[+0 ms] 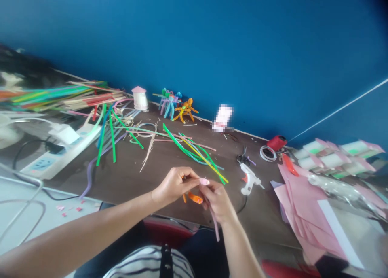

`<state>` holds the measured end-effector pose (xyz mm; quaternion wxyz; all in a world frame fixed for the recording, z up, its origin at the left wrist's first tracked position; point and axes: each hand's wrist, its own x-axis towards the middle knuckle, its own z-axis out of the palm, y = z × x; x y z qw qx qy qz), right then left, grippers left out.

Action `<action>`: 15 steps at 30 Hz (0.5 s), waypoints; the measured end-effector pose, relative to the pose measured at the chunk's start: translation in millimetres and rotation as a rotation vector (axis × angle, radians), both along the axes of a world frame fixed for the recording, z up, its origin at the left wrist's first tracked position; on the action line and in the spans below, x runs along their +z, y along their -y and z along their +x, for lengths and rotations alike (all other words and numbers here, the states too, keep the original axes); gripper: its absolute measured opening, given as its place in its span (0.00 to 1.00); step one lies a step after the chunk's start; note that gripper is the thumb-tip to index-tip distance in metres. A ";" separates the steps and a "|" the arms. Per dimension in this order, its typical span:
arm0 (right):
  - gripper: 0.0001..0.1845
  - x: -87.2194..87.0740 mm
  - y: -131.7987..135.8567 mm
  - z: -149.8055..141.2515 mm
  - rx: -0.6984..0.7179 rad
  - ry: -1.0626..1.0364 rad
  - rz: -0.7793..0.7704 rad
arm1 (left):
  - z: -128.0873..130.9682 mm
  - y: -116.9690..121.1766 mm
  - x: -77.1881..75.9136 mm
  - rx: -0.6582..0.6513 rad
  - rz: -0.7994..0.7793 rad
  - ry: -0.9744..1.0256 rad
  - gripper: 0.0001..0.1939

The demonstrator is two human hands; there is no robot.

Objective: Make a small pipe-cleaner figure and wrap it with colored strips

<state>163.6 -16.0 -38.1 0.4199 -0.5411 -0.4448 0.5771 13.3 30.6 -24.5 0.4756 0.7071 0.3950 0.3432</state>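
Observation:
My left hand (pixel 173 185) and my right hand (pixel 217 201) meet above the front edge of a dark wooden table (pixel 127 181). A small orange pipe-cleaner piece (pixel 194 198) sits at my fingers, partly hidden, and my left hand appears to pinch it. My right hand holds a pink pipe cleaner (pixel 214 221), its stem hanging below my fingers. A pale pink tip (pixel 204 181) shows above them. Loose green and yellow pipe cleaners (pixel 197 158) lie just beyond my hands.
A white glue gun (pixel 250 179) and scissors (pixel 244 158) lie to the right, beside stacked pink paper (pixel 300 205). Finished pipe-cleaner figures (pixel 178 108) stand by the blue wall (pixel 194 39). A bundle of pipe cleaners (pixel 57 95) and a white power strip (pixel 60 152) occupy the left.

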 end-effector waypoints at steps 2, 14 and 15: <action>0.18 -1.5 3.1 -7.6 -0.028 0.033 0.017 | 2.8 -0.2 -2.7 0.043 0.041 -0.001 0.09; 0.16 -9.0 5.6 0.6 -0.122 0.095 0.021 | -7.1 -12.3 3.8 -0.239 -0.643 0.184 0.20; 0.16 -10.0 5.6 1.3 -0.115 0.093 0.029 | -7.2 -12.8 1.5 -0.249 -0.675 0.192 0.20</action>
